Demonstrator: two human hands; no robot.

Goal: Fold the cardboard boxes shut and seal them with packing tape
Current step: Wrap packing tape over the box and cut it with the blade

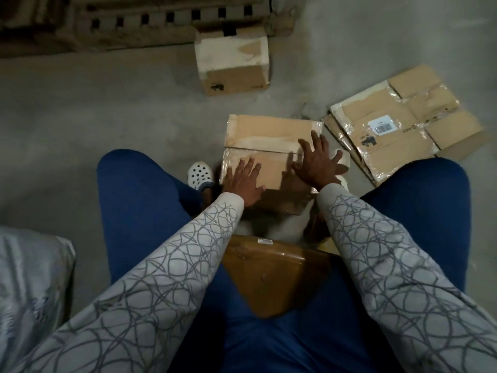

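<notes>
A brown cardboard box (pixel 269 130) stands on the concrete floor between my knees, its two top flaps folded down and meeting at a seam with old tape along it. My left hand (pixel 243 183) lies flat with straight fingers on the near flap. My right hand (pixel 317 160) is spread wide and presses across the seam at the box's right side. No tape roll is visible.
A closed, worn box (pixel 232 63) stands farther away on the floor. Flattened cardboard boxes (pixel 403 125) with a barcode label lie to the right. A brown wooden seat (pixel 271 275) shows between my legs. A white clog (pixel 199 173) is left of the box. Stacked pallets (pixel 134 20) line the back.
</notes>
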